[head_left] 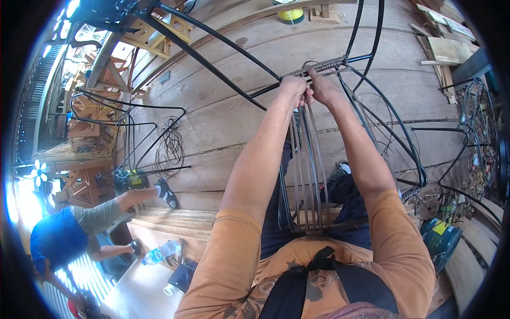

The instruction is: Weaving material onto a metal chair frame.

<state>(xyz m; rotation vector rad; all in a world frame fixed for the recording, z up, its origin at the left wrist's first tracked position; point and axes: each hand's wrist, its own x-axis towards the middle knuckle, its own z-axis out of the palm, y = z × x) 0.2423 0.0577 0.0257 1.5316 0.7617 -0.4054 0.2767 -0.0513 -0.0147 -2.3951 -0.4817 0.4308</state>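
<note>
From here, the left hand (pixel 293 89) and right hand (pixel 323 89) meet at the wrapped bar (pixel 334 63) above long strands (pixel 317 154), each grip's hold too hidden to tell.

single head-worn fisheye here, pretty close, sitting above the near end of the black metal frame (pixel 333 64), facing down

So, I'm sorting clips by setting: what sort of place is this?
Probably a small furniture workshop: thin strips are strung on a black tubular frame, another black frame sits on the plank floor, and wood pieces are heaped at the left.
</note>
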